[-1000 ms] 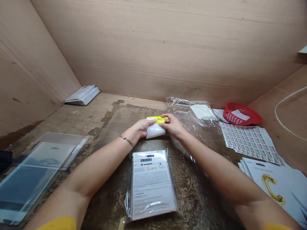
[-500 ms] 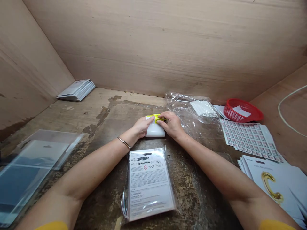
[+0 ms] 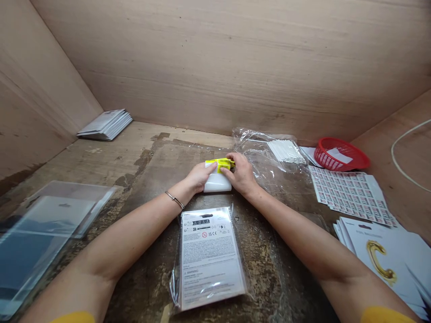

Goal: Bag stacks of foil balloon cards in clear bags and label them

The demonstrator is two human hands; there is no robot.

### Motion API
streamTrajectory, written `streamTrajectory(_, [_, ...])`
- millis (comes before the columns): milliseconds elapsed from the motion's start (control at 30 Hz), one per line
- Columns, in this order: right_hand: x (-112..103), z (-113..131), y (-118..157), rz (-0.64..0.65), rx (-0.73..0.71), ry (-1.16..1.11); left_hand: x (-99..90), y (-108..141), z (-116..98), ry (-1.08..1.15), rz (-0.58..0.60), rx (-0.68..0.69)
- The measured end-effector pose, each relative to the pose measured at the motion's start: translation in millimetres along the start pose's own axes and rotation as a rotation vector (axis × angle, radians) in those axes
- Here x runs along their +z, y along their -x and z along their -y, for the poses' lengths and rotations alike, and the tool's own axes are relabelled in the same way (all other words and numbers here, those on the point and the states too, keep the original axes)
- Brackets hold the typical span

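We record the left hand (image 3: 200,176) and right hand (image 3: 240,174) gripping a yellow-labelled white packet (image 3: 218,181); a clear plastic bag (image 3: 257,154) lies just beyond it.

The left sleeve (image 3: 72,317) and right sleeve (image 3: 385,313) are mustard yellow, showing only as slim curves along the lower edge of the view. A thin silver-toned bangle (image 3: 174,200) circles the left wrist. The left forearm (image 3: 134,242) and right forearm (image 3: 303,235) are bare, as are the left hand (image 3: 202,176) and right hand (image 3: 240,172).

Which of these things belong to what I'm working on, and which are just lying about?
In hand: left hand, right hand, white packet, yellow barcode sticker.
Lying about: bagged printed card, label sheet, red plastic basket, stack of white cards.
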State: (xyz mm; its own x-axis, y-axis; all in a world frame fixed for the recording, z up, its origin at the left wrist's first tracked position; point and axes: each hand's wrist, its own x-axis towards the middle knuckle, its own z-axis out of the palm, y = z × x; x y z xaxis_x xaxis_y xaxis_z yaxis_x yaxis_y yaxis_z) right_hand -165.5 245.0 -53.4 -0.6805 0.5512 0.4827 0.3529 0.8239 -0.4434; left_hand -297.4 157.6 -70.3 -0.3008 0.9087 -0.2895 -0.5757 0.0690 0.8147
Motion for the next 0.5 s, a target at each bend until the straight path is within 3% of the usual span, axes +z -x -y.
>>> streamTrajectory(167, [-1.6,-5.2,5.5,-0.003,-0.035,0.043,0.8,-0.3,-0.5,-0.008,-0.008,-0.005])
streamTrajectory(333, [-5.6,2.1,12.2,-0.031,-0.160,0.125,4.8,2.1,-1.6,-0.026,-0.028,-0.004])
streamTrajectory(433, [-23.0,21.8,22.1,-0.028,-0.241,0.131,9.8,-0.2,-5.2,-0.033,-0.045,-0.021])
streamTrajectory(500, [-47.4,40.2,32.7,-0.069,-0.239,0.101,11.0,2.0,-11.3,-0.029,-0.068,-0.061])
